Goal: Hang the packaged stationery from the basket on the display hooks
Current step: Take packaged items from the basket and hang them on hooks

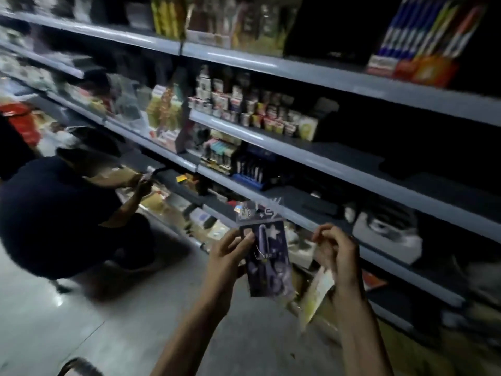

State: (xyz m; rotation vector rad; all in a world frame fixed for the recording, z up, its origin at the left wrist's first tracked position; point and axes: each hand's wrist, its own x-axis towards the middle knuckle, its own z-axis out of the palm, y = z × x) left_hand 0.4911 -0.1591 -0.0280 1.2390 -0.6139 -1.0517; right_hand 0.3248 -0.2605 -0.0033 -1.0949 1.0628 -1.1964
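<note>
Head view: both forearms reach up and forward toward the shelves (325, 166). Left grip (230, 253) pinches the purple pack (267, 264) by its left edge, holding it upright before the lower shelves. Right grip (336, 248) is raised just beside it, fingers curled. Whether it holds the yellowish pack (317, 291) below cannot be told.

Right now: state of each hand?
Left hand: holds the purple packet.
Right hand: fingers curled, holds the pale yellow packet.
</note>
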